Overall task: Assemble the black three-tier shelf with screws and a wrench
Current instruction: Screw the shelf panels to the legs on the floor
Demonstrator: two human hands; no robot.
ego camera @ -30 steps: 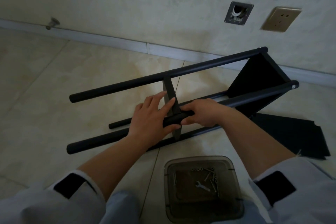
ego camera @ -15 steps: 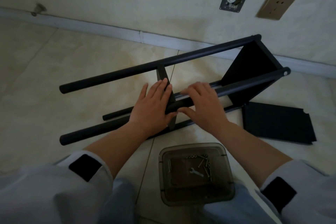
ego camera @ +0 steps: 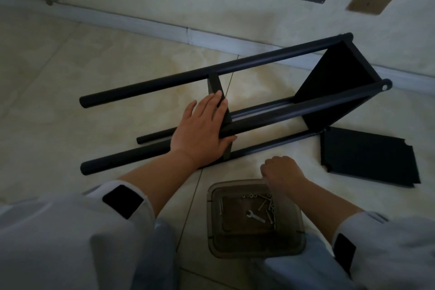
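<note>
Shelf frame (ego camera: 294,110), black and partly built, lay on its side on the tiled floor (ego camera: 70,77) near the wall, its long round poles running from lower left to upper right. One square tier (ego camera: 334,85) sat fixed between the poles at the far right end, and a second tier (ego camera: 215,87) stood edge-on near the middle. The left hand (ego camera: 200,134) pressed flat against that middle tier and across the near pole (ego camera: 131,155), fingers (ego camera: 211,106) spread and released, thumb below the pole. A third loose panel (ego camera: 367,155) lay flat on the floor to the right, just beside the frame's end. Nearer the person sat a clear plastic container (ego camera: 254,242) holding screws (ego camera: 266,202) and a small wrench (ego camera: 255,216). The right hand (ego camera: 281,172) hung over the container's far rim, fingers curled downward; whether they gripped anything could not be told. White sleeves with dark cuff patches showed at both lower corners.
</note>
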